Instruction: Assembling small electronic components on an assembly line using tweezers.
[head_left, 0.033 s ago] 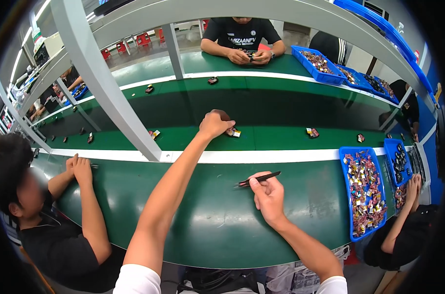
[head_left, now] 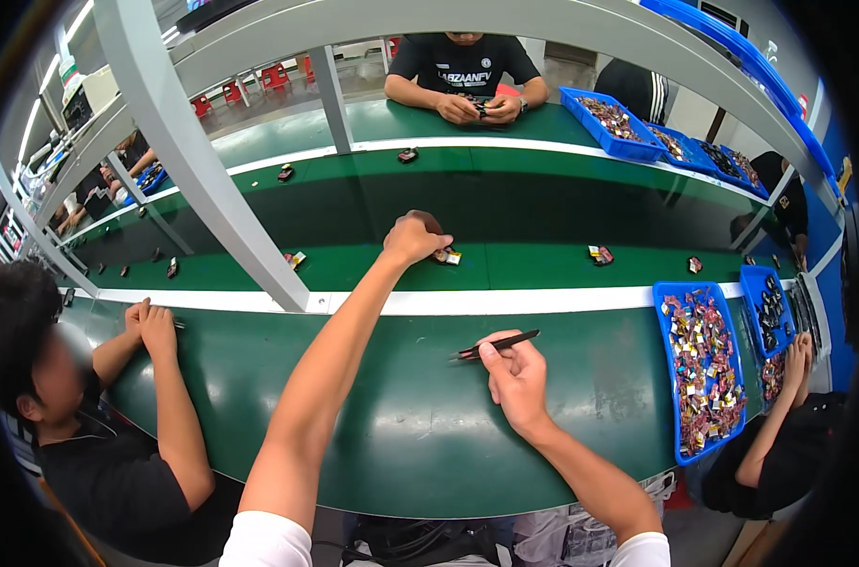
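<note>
My left hand is stretched out over the far green conveyor belt, its fingers closed at a small dark part with a yellow-and-white tab. Most of that part is hidden under the fingers and thumb. Over the near green worktop, my right hand pinches black tweezers between thumb and fingers. The tweezers' tips point left and touch nothing that I can see.
A white rail divides worktop and belt, with a grey post rising at left. Similar parts lie along the belt. A blue tray of small parts stands at right. Co-workers sit left, right and opposite.
</note>
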Tool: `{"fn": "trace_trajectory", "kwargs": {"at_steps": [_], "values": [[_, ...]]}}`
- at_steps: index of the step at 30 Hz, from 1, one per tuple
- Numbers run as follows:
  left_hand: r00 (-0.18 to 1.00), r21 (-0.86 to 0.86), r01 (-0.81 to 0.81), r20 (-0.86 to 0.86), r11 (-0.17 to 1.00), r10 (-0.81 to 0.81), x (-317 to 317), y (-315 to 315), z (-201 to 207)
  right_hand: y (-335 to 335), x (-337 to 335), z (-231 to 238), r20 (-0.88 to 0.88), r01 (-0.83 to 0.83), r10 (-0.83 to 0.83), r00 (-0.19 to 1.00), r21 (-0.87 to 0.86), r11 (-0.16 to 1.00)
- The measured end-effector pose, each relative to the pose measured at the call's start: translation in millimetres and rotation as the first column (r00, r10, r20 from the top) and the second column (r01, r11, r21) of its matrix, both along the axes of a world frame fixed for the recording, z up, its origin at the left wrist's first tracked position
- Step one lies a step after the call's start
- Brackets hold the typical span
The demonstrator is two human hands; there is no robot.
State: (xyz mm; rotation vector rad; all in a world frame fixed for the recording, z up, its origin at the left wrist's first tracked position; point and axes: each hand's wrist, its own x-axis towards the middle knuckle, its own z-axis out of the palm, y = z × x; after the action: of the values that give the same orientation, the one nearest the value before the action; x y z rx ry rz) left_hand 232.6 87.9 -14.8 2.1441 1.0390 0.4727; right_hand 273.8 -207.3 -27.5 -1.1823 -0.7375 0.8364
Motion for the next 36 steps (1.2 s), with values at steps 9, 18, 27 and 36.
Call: {"fn": "trace_trajectory", "kwargs": {"at_steps": [9, 18, 27, 36], "values": [[0.998, -0.303, 0.026, 0.06, 0.953, -0.008, -28, -18, 19, -1, 1, -2, 0.011, 0.013, -0.013, 1.0, 0.005, 1.0], [0.874, -0.594, 0.131, 0.446, 0.794, 0.19, -115, -133, 13, -2, 9, 10, -0.019, -0.003, 0.004, 1.0, 0.028, 1.0], [0.814, -0.552, 0.135, 0.535, 0.823, 0.225, -122, -177, -8, -7, 9, 20, 0.056, -0.006, 0.003, 0.998, 0.056, 0.998], [0.819, -0.524, 0.169, 0.545, 0.835, 0.177, -124, -186, -8, -5, -6, 8, 0.278, 0.067, -0.093, 0.956, 0.102, 0.993]]}}
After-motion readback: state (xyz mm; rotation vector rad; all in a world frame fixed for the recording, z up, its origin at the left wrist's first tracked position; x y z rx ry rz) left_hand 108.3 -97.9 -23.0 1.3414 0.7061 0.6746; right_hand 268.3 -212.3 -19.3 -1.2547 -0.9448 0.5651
